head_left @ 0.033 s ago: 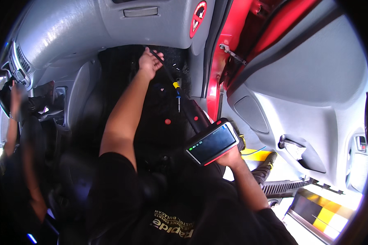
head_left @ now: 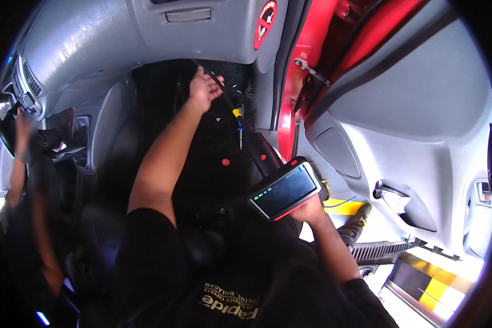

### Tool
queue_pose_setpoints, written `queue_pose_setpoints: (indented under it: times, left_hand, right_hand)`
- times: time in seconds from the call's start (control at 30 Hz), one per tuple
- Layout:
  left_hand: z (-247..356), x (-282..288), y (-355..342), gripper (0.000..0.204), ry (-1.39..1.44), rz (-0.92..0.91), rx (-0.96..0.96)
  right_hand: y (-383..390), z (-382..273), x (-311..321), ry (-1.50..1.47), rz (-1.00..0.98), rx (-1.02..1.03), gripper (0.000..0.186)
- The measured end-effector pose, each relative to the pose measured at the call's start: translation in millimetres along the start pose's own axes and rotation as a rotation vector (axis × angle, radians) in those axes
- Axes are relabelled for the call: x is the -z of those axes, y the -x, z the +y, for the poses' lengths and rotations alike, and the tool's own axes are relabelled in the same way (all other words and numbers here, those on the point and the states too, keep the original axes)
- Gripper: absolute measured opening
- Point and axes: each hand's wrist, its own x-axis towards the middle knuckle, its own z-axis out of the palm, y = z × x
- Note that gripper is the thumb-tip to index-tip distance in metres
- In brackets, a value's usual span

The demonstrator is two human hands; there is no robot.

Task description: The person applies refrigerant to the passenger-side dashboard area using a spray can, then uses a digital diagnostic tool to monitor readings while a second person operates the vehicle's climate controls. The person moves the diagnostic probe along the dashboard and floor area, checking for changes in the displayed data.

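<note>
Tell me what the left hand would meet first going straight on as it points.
Past the black cable at the left hand, the lower edge of the grey dashboard looks first in line, though depth is unclear and the hand might pass underneath.

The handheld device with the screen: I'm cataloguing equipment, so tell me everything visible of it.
The handheld device has a black, red-trimmed body that looks like plastic. Its rectangular, pale-edged screen is lit but mostly dark, with green marks near its left end, and slants up rightward. A black barrel with a red dot extends forward, apparently into a thin black tube passing the left hand. The right hand holds the device, near the open door.
</note>
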Motion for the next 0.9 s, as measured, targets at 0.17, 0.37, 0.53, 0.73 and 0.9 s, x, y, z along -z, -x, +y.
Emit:
queue_pose_setpoints:
  times: [0.17, 0.37, 0.53, 0.73, 0.9]
  left_hand:
    - [-29.3, -27.4, 164.9, 0.09, -0.085, -0.066, 0.234]
    - [-39.8, -70.5, 261.5, 0.051, 0.097, -0.265, 0.157]
    - [-80.1, -76.6, 240.8, 0.047, 0.469, -0.36, 0.188]
    - [-74.0, -81.9, 250.9, 0.043, 0.376, -0.468, 0.117]
    - [-73.7, -79.9, 249.4, 0.042, 0.447, -0.435, 0.242]
  right_hand:
    - [2.5, -3.6, 1.3, 0.104, -0.015, 0.034, 0.041]
    - [-3.7, -6.9, 2.2, -0.031, -0.005, -0.062, 0.04]
    - [-7.1, -15.2, 4.7, 0.055, -0.034, -0.037, 0.04]
    - [-10.6, -20.3, 5.9, 0.016, -0.016, -0.019, 0.044]
    - [-7.4, -27.4, 8.4, -0.302, -0.035, -0.139, 0.051]
